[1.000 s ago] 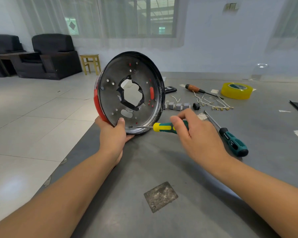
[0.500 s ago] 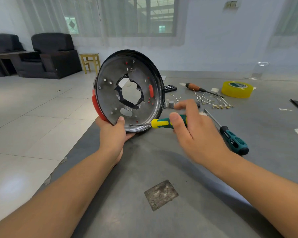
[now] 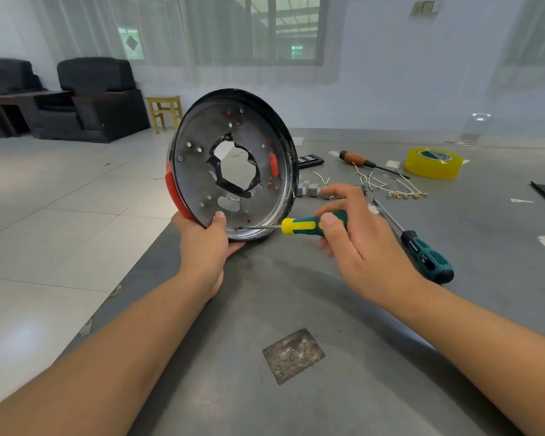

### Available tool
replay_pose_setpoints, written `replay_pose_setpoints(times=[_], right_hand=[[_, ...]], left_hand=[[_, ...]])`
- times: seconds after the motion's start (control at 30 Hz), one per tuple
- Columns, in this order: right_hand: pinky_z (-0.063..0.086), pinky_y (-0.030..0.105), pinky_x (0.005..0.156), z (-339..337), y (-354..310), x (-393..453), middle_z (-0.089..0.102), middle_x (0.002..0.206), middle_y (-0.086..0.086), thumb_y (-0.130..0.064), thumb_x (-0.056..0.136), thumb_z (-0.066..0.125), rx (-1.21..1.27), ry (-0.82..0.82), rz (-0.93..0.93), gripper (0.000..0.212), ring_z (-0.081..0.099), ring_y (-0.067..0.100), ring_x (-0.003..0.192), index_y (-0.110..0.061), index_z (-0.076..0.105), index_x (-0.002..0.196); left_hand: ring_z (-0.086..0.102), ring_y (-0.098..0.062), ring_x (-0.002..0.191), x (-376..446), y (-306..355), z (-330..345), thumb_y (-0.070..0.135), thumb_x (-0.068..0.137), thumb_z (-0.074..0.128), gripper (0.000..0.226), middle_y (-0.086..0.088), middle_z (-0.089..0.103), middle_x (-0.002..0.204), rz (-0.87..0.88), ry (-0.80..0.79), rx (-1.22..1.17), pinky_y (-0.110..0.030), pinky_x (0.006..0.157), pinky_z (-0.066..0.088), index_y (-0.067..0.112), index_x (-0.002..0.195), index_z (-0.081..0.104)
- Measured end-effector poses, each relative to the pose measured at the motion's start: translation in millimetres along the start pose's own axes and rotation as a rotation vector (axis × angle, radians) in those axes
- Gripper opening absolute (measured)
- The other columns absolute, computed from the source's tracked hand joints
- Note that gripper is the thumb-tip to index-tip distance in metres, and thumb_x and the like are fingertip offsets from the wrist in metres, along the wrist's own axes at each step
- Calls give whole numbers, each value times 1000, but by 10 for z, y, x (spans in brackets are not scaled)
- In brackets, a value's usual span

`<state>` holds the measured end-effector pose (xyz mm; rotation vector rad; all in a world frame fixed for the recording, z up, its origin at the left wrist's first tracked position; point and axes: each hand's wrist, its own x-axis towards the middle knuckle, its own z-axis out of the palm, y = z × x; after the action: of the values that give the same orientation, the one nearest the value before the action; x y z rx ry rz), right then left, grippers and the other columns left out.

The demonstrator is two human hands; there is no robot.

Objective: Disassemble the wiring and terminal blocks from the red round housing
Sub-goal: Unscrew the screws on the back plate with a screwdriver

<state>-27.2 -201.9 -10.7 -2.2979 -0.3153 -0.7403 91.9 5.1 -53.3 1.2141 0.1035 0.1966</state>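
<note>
Red round housing [image 3: 233, 165] stands on edge on the table [image 3: 296, 309], open side toward me — my left hand [image 3: 205, 243] is closed on its lower rim, thumb inside. My right hand [image 3: 356, 243] pinches the yellow-green screwdriver [image 3: 309, 226], tip at what looks like a screw just right of that thumb. Beyond the right hand lie loose terminal blocks [image 3: 310, 191] and wires [image 3: 387, 184] — a teal screwdriver [image 3: 422, 250] beside it.

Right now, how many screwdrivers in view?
3. Yellow-green screwdriver in the right hand, tip at the housing; teal screwdriver lying right of it; orange screwdriver by the tape roll.
</note>
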Motion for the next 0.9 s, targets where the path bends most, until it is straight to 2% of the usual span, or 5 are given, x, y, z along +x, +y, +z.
replay_pose_setpoints(times=[0.1,0.23,0.4,0.6,0.9], right_hand=[[40,27,54,36,10,44,54,69,-12,-51,104,34,-277,46,-55,29,54,5,63,-29,44,121],[42,8,70,11,24,12,59,89,-23,-31,96,68,-66,88,-74,19,56,-4,85,-28,60,112],[55,33,84,-43,-24,69,72,112,-3,4,88,72,525,-20,151,33,65,13,92,-18,67,113],[57,39,67,-21,-22,31,69,74,-5,-55,102,41,67,87,158,32,67,11,64,-34,64,109],[43,24,75,-32,-13,-25,49,99,-4,-28,90,56,-161,33,-228,38,49,13,85,-16,51,126]], left_hand=[[65,-21,117,5,-7,0,9,105,57,41,13,55,126,2,1,14,-48,82,66,28,135,36],[66,-18,114,25,-1,-6,8,105,56,40,14,55,123,-5,16,-19,-48,83,65,27,133,35],[65,-16,114,-8,-5,0,9,105,56,41,14,55,125,20,-7,31,-46,81,66,28,135,34],[66,-20,117,-12,0,-2,9,106,55,41,11,56,129,18,-10,38,-47,81,66,27,136,34],[68,-20,113,-27,2,5,9,105,56,40,12,57,125,26,-15,38,-45,80,66,28,134,35]])
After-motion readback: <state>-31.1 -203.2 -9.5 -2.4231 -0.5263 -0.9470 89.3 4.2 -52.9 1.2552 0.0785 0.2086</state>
